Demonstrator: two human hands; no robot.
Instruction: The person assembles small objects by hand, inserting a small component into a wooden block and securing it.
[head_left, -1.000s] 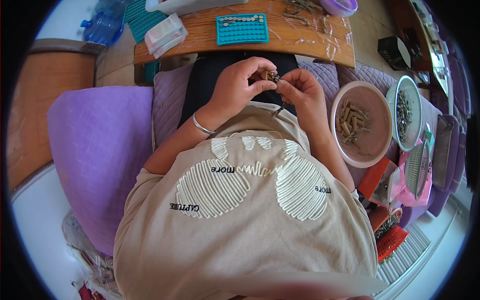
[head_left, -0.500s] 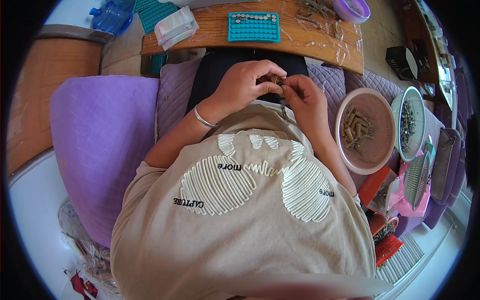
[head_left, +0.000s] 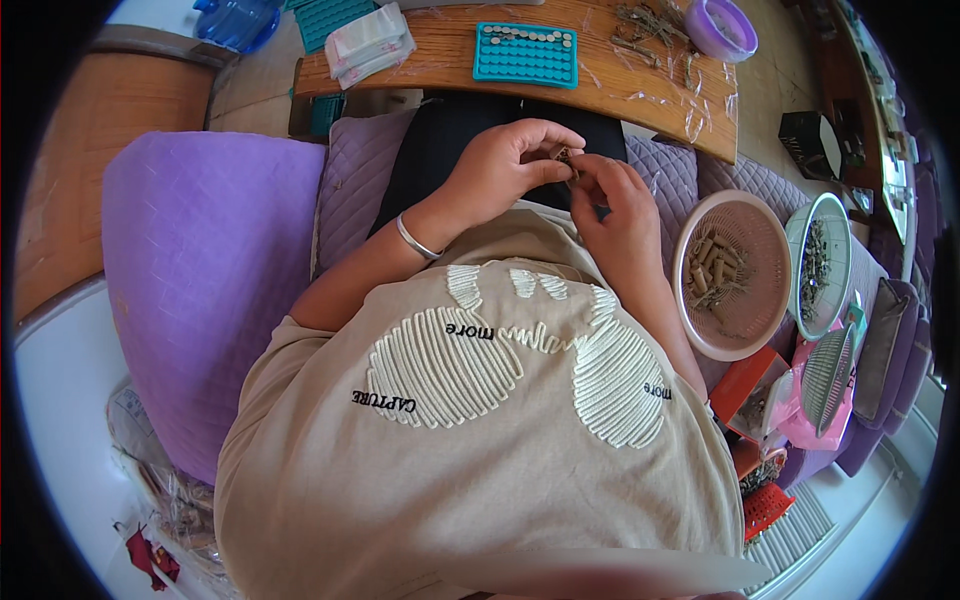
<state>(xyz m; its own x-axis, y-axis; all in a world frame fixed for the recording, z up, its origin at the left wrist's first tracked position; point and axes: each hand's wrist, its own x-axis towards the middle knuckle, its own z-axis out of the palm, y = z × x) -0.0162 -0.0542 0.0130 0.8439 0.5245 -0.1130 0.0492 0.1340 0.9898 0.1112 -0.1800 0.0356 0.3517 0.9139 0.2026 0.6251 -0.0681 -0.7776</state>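
A small brown piece (head_left: 566, 157), too small to be identified, is pinched between the closed fingers (head_left: 548, 166) of the left hand (head_left: 505, 165) and met from the 3 o'clock side by the fingertips of the right hand (head_left: 612, 205), which are drawn together on the same piece. It is held above the lap, over dark cloth, just short of the wooden surface (head_left: 440, 62) at 12 o'clock, probably so that both hands can work on it close to the body. A silver bangle (head_left: 413, 240) is worn on the left wrist.

At 3 o'clock from the hands, a round pinkish sieve basket (head_left: 742, 335) is set within easy reach of the right arm; short tan pieces (head_left: 712, 268) are gathered in it. Just beyond it, a pale green sieve basket (head_left: 795, 250) with darker small bits is seen.

On the wooden surface, at 12 o'clock, a teal moulded tray (head_left: 526, 55) with rows of small pockets is laid, several of them filled with pale round pieces. A purple bowl (head_left: 722, 28) is placed at 1 o'clock, and a clear plastic packet (head_left: 372, 45) at 11 o'clock. A large purple cushion (head_left: 205, 270) is seen at 9 o'clock.
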